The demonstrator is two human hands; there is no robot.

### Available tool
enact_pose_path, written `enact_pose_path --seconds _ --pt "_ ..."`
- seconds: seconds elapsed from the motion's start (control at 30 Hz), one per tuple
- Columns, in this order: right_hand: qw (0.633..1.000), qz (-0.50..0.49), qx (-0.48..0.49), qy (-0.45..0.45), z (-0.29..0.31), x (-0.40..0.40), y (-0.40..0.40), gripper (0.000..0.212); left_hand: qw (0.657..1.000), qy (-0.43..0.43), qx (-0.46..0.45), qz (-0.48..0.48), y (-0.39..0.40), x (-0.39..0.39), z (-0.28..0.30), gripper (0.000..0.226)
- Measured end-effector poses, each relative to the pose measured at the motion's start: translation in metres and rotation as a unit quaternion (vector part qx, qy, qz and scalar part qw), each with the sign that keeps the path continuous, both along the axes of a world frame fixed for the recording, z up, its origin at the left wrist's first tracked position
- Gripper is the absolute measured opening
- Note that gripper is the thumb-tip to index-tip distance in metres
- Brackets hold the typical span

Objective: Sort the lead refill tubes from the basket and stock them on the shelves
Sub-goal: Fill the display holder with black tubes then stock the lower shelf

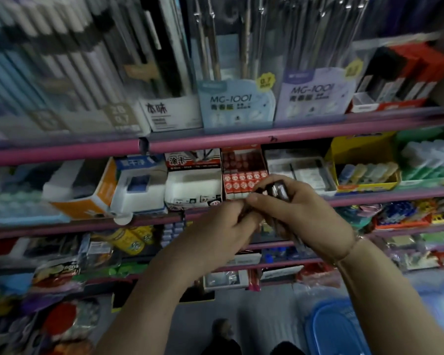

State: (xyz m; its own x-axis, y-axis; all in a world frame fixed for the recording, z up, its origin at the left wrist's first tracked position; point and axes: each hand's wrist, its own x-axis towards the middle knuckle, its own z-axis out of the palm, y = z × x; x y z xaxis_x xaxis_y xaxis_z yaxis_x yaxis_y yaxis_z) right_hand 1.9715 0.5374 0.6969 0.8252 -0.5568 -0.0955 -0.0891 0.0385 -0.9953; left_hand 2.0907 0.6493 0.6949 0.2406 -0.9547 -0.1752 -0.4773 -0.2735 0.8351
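Note:
My right hand (303, 219) grips a bunch of dark lead refill tubes (276, 190), their tops showing above its fingers. Beside it, my left hand (223, 231) pinches the tubes from the left, so both hands meet in front of the second pink shelf (369, 196). Just behind the hands, on that shelf, stands a red-and-white box of small packs (244, 175). The blue basket (336, 329) is on the floor at the lower right, partly cut off by my right forearm.
Pink-edged shelves fill the view. The upper shelf (241, 137) carries MG-1001 refill boxes (237, 106) and pen packs. A white open box (192, 190), an orange-and-white box (87, 196) and a yellow eraser tray (367, 172) share the second shelf. Lower shelves hold mixed stationery.

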Motion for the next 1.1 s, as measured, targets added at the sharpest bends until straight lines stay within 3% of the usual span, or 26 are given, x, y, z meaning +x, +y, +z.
enact_pose_path --seconds 0.07,0.1,0.2,0.27,0.33,0.53,0.73,0.83,0.97,1.1 --pt "0.996 -0.029 0.068 -0.046 -0.002 0.001 -0.003 0.022 0.999 -0.014 -0.038 -0.011 -0.004 0.004 0.001 0.026" --pt "0.990 -0.043 0.113 -0.070 -0.003 0.000 -0.005 0.017 0.998 0.018 -0.052 -0.016 -0.007 0.005 0.001 0.023" --pt "0.977 -0.061 0.183 -0.093 -0.003 -0.007 -0.013 0.008 0.983 0.171 -0.059 -0.026 -0.015 0.005 0.000 0.030" --pt "0.976 -0.057 0.190 -0.087 0.000 -0.011 -0.020 0.006 0.959 0.279 -0.051 -0.015 -0.021 0.003 -0.002 0.031" --pt "0.981 -0.067 0.169 -0.065 0.003 -0.015 -0.029 0.011 0.944 0.327 -0.048 -0.008 -0.028 0.000 -0.004 0.028" --pt "0.996 -0.085 0.022 0.011 0.017 -0.036 -0.048 0.014 0.951 0.300 -0.066 -0.032 -0.050 -0.020 -0.001 0.020" --pt "0.987 -0.160 -0.021 -0.023 0.035 -0.063 -0.064 0.012 0.981 0.103 -0.160 -0.032 -0.070 -0.045 0.011 0.027" --pt "0.978 -0.196 -0.010 -0.064 0.042 -0.075 -0.073 0.018 0.971 0.139 -0.195 -0.025 -0.078 -0.051 0.024 0.026" --pt "0.984 -0.146 0.023 -0.099 0.053 -0.083 -0.076 0.020 0.951 0.238 -0.196 -0.022 -0.083 -0.056 0.031 0.028" --pt "0.986 -0.126 0.040 -0.106 0.068 -0.085 -0.076 0.018 0.943 0.263 -0.201 -0.022 -0.086 -0.064 0.035 0.024"
